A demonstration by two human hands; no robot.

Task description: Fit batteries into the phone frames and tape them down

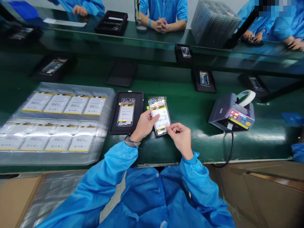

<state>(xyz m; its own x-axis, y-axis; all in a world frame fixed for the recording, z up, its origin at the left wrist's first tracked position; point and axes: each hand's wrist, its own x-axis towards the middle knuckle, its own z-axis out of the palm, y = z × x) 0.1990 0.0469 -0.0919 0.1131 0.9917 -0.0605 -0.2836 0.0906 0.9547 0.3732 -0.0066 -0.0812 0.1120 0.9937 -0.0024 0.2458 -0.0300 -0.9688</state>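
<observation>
An opened phone [161, 117] with a white battery in it is tilted slightly above the green table in the middle. My left hand [144, 124] grips its left edge, the thumb over the battery. At the lower right corner of the phone, the fingers of my right hand [180, 136] are pinched together; whether they hold anything small is hidden. Just left of my left hand, a second opened phone [126, 112] with a battery lies in a black tray [139, 100].
A clear plastic tray [57, 118] of several white batteries lies at the left. A tape dispenser [231, 112] with a cable stands at the right. Black trays with phones sit on the table and on the moving-looking strip behind. Several people in blue sit across.
</observation>
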